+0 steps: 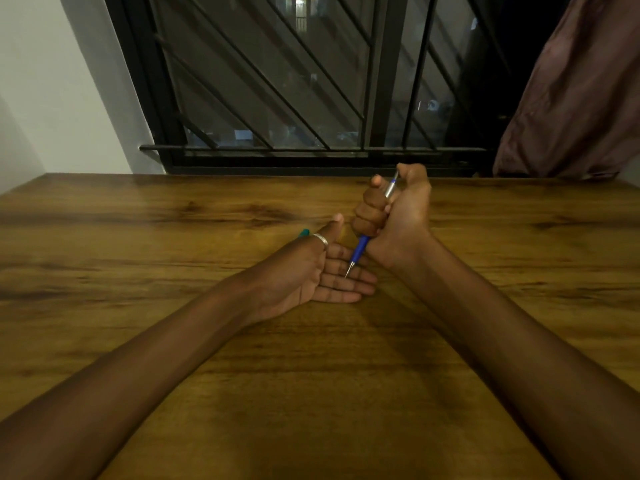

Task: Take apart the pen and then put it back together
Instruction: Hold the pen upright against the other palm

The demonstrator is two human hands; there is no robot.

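A blue pen [360,249] with a silver upper barrel and a metal tip is gripped in the fist of my right hand [394,216], thumb on its top end. The pen slants down to the left, and its tip touches the fingers of my left hand [322,271]. That left hand lies flat and palm-up on the wooden table [311,375], fingers apart, with a silver ring on the thumb. Most of the pen's middle is hidden inside my right fist.
A small teal object [304,232] peeks out on the table behind my left thumb; what it is cannot be told. A barred dark window [294,98] rises behind the table's far edge, with a brown curtain [575,98] at the right.
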